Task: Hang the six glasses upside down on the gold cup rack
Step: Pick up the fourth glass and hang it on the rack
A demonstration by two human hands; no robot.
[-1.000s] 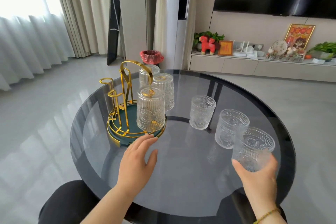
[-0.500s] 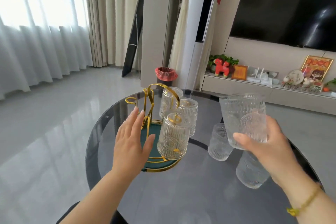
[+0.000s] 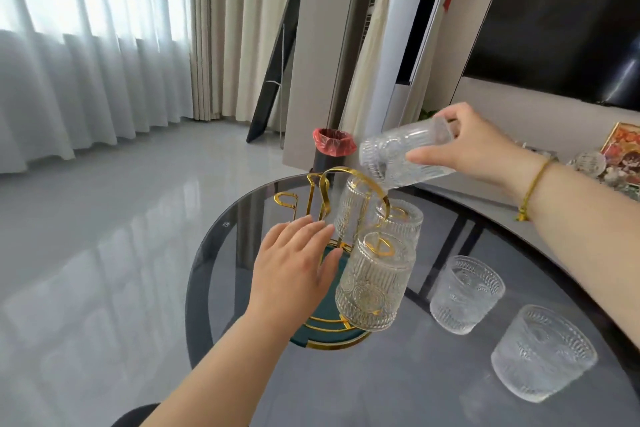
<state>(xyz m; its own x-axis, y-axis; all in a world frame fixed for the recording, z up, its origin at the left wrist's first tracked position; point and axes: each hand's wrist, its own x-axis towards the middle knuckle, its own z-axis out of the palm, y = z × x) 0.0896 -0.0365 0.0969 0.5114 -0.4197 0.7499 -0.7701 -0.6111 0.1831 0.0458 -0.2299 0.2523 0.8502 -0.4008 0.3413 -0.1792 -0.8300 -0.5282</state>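
Observation:
The gold cup rack [image 3: 313,192] stands on a green round base on the dark glass table [image 3: 408,374]. Three ribbed glasses hang upside down on it; the nearest hung glass [image 3: 374,284] faces me. My right hand [image 3: 481,146] holds a fourth glass [image 3: 398,154] tipped on its side above the rack's right half, mouth pointing left and down. My left hand [image 3: 294,270] hovers open, fingers spread, against the rack's near left side, just beside the nearest hung glass. Two upright glasses stand to the right, a middle glass [image 3: 465,293] and a near glass [image 3: 543,352].
A bin with a red liner [image 3: 333,144] stands on the floor behind the table. White curtains fill the left side. A dark TV screen and a low shelf with ornaments [image 3: 620,159] lie to the right. The table's curved rim runs close behind the rack.
My right hand has carried the glass up and leftward over the rack and tipped it sideways. My left hand stays by the rack. The view has moved closer and turned leftward.

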